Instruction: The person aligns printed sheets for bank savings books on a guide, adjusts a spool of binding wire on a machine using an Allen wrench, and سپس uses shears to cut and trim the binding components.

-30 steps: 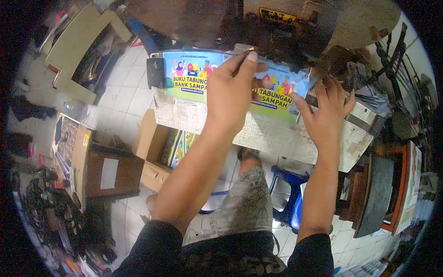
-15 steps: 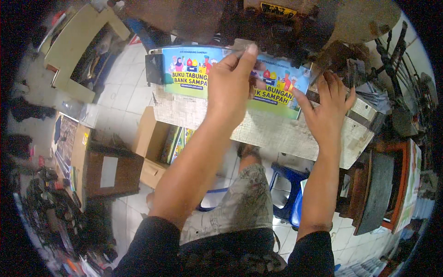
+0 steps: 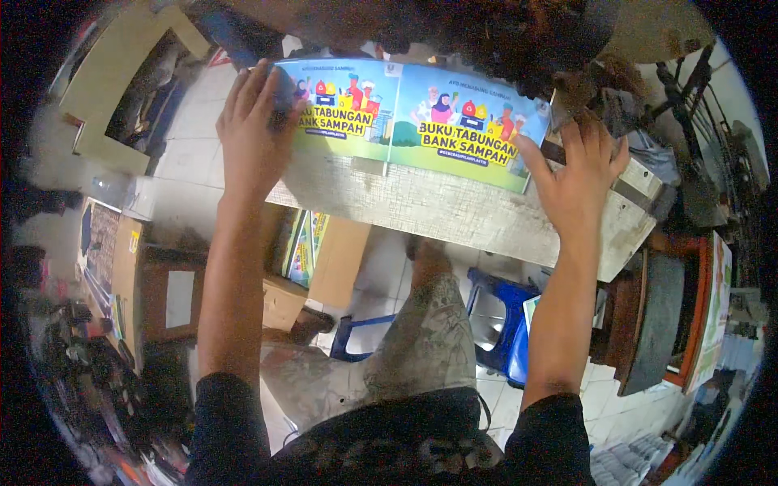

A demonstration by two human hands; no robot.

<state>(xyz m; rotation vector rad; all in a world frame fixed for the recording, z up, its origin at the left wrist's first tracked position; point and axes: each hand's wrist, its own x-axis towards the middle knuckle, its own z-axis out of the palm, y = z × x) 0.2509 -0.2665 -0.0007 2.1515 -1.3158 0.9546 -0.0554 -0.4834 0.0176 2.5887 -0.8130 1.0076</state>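
Observation:
A colourful printed cover sheet [image 3: 454, 154] lies across a pale board [image 3: 438, 202], with two matching pictures side by side and a seam between them. At its left end is my left hand [image 3: 258, 130], its fingers stretched over a dark block [image 3: 282, 91] and the sheet's edge; part of the block is hidden. My right hand [image 3: 577, 166] rests spread at the sheet's right end, the thumb touching its edge and the fingers on the dark strip beyond. Neither hand grips anything visible.
Below the board stands an open cardboard box [image 3: 336, 251] holding printed booklets [image 3: 306, 247]. A blue plastic stool [image 3: 506, 324] is by my legs. Wooden furniture [image 3: 668, 324] stands at the right, a brown cabinet [image 3: 174, 296] at the left. Dark machinery [image 3: 502, 40] sits behind the sheet.
My left hand has moved from the middle of the sheet to its left end, and its fingers have opened out. The seam now shows. My right hand stays at the right end.

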